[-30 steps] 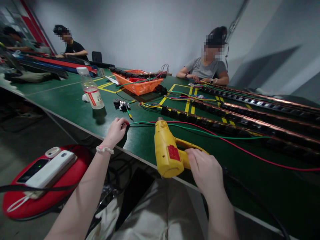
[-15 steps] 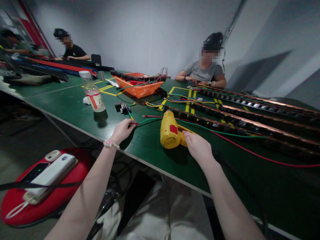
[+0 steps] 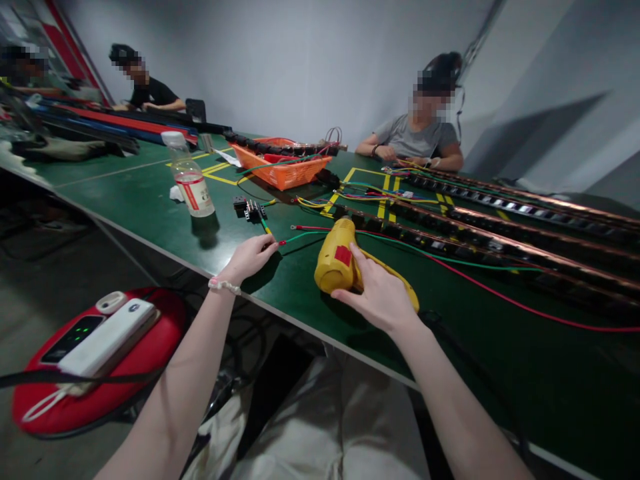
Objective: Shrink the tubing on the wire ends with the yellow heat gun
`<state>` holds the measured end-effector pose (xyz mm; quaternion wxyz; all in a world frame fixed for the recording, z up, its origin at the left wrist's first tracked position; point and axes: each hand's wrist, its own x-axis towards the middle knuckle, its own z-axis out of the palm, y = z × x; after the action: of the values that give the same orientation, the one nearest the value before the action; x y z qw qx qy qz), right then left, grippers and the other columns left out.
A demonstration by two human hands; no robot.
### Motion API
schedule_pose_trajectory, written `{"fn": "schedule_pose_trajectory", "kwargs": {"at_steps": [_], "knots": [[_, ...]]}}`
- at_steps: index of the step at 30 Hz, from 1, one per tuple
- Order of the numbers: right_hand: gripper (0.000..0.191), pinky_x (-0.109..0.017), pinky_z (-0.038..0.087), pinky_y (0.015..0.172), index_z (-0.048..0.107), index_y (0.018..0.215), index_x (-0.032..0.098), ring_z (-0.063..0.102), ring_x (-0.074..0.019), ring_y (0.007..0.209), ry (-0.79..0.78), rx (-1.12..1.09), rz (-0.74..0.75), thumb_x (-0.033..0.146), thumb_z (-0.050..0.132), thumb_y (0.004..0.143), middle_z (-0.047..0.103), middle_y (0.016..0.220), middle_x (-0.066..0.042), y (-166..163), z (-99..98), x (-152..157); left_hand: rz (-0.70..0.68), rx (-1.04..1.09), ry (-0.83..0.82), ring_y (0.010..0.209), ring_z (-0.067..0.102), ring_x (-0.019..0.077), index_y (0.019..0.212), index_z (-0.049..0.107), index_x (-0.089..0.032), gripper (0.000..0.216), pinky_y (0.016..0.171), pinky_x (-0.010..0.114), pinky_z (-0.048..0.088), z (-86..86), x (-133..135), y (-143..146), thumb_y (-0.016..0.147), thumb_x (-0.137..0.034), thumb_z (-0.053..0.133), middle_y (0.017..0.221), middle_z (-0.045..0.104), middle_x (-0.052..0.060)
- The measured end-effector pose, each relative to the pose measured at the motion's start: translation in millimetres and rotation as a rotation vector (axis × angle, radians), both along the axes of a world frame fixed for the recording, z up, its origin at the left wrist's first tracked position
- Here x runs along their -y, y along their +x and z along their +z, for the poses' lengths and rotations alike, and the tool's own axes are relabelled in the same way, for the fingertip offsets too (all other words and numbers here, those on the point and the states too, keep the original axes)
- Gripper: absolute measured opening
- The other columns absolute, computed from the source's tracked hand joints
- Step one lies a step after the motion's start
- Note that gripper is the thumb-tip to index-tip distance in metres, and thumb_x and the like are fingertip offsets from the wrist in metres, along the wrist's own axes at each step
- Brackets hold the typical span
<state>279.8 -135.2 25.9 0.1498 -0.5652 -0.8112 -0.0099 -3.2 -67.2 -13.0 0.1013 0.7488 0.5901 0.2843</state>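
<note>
A yellow heat gun (image 3: 338,257) with a red label lies on its side on the green table (image 3: 150,200), nozzle pointing away from me. My right hand (image 3: 381,295) rests on its handle with the fingers loosened and the thumb out. My left hand (image 3: 249,256) pinches the end of a red wire (image 3: 500,297) near the table's front edge. A green wire (image 3: 450,260) runs beside the red one toward the right.
A water bottle (image 3: 189,177), small black connectors (image 3: 250,209), an orange basket (image 3: 280,167) and long black-and-copper strips (image 3: 525,240) lie on the table. Two people sit at the far side. A red stool with a white power bank (image 3: 107,337) stands at my left.
The heat gun went from held upright to lying flat on the table, farther from me. My right hand loosened on its handle. My left hand kept pinching the wire end.
</note>
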Motion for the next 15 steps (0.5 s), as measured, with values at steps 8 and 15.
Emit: {"fn": "schedule_pose_trajectory", "kwargs": {"at_steps": [8,15], "knots": [[0.108,-0.039,0.045,0.077,0.021,0.144,0.019,0.059,-0.0254,0.090,0.038,-0.049,0.271,0.078,0.054,0.060,0.061,0.099,-0.009,-10,-4.7,26,0.035,0.137,0.018,0.068,0.054,0.0157,0.082,0.063,-0.018,0.028,0.062,0.025,0.035,-3.3,-3,-3,0.084,-0.039,0.044,0.075,0.064,0.002],[0.106,-0.039,0.042,0.077,0.022,0.144,0.018,0.056,-0.0242,0.084,0.033,-0.028,0.411,0.082,0.045,0.063,0.058,0.092,-0.007,-24,-7.7,44,0.047,0.232,0.054,0.068,0.054,0.0152,0.085,0.061,-0.017,0.026,0.063,0.025,0.038,-6.4,-7,-5,0.083,-0.037,0.044,0.073,0.062,0.002]]}}
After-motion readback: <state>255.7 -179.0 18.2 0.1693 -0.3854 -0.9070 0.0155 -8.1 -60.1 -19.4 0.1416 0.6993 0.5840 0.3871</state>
